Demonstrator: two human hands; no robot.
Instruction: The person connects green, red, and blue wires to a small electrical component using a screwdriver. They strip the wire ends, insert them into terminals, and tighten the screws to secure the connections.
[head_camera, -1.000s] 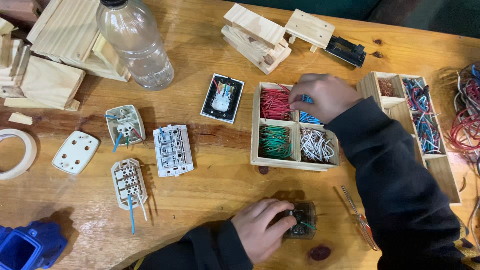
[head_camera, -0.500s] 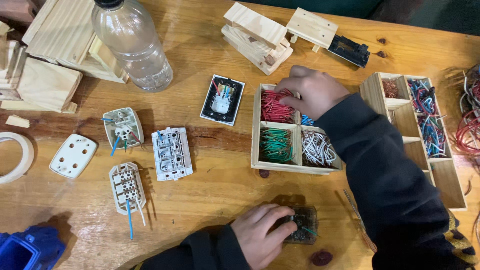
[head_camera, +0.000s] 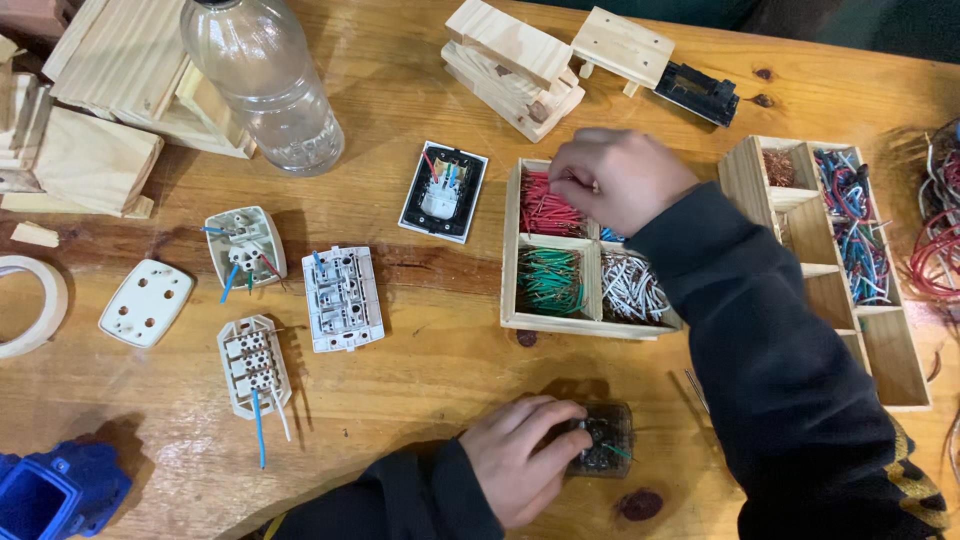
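Head view: right hand (head_camera: 620, 178) is reaching into the four-compartment wooden tray (head_camera: 512, 250), fingers curled and pinching at the short red wire pieces (head_camera: 548, 212) in the top-left compartment. Can't tell if a wire is actually caught between the fingertips, the knuckles are hiding it.

Left hand (head_camera: 520, 460) is closed around a small dark socket module with wires in its back (head_camera: 600, 438), pressing it flat on the wooden tabletop (head_camera: 420, 370) near the front edge.

Green wire pieces (head_camera: 550, 282) and white wire pieces (head_camera: 632, 288) are sitting in the lower compartments, right under the dark sleeve (head_camera: 770, 330).

Risks as I'm reading it:
- The sleeve is hanging over the white compartment and could be dragging pieces out or nudging the tray.
- The pinch is blind-ish; it might be grabbing several red pieces, or none.
- The module is held by one hand only, close to the table edge, so it could be slipping or twisting if the grip loosens.
- The clear plastic bottle (head_camera: 262, 80) is standing well apart, top left; not a concern now.
- The white terminal blocks with blue leads (head_camera: 255, 365) are lying loose to the left, clear of both hands.
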